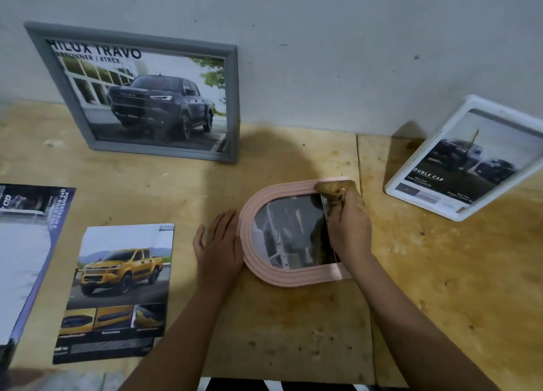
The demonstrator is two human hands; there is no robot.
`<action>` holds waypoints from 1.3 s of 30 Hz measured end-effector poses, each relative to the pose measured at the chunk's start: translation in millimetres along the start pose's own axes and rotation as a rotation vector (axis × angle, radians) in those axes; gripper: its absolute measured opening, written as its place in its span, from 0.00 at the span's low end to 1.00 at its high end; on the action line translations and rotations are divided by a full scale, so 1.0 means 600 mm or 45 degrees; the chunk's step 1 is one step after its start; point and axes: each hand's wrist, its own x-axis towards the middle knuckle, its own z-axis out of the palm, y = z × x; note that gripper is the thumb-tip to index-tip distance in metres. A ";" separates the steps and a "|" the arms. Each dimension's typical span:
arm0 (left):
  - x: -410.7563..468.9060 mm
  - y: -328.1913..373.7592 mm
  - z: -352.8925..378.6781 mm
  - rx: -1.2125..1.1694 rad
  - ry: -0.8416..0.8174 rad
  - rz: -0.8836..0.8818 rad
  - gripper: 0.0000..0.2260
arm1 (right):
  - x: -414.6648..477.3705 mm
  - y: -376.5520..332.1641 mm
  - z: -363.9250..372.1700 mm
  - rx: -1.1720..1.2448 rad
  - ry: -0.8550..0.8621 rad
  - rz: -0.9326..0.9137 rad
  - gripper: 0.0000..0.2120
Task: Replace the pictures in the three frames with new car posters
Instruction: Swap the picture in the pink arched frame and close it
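A pink arched frame [258,270] lies flat on the wooden table, with a dark car picture [291,232] showing in its opening. My right hand [348,223] grips the frame's straight right end, fingers curled over the picture's edge. My left hand [219,243] rests flat and open against the frame's curved left side. A grey frame [232,102] with a dark pickup poster leans on the wall at back left. A white frame [395,182] with a car poster leans at back right.
A loose poster of a yellow pickup [117,290] lies on the table at the left. A brochure [26,252] lies at the far left edge. The grey wall [323,52] closes off the back. A seam [360,167] runs between two table boards.
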 end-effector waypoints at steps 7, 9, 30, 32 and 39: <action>0.000 -0.004 0.005 0.009 0.011 -0.012 0.21 | 0.025 -0.044 0.031 0.249 -0.032 -0.180 0.09; 0.001 -0.004 0.006 0.013 0.013 -0.015 0.21 | 0.011 -0.061 0.049 0.323 -0.096 -0.294 0.11; -0.001 -0.001 0.002 -0.117 0.034 -0.040 0.24 | -0.012 -0.047 -0.017 0.993 -0.139 0.450 0.10; 0.000 -0.001 0.002 -0.122 0.036 -0.042 0.25 | -0.005 -0.041 -0.027 0.990 -0.078 0.462 0.12; 0.000 -0.003 -0.004 -0.197 -0.044 -0.058 0.26 | 0.003 0.007 -0.085 0.987 0.174 0.590 0.09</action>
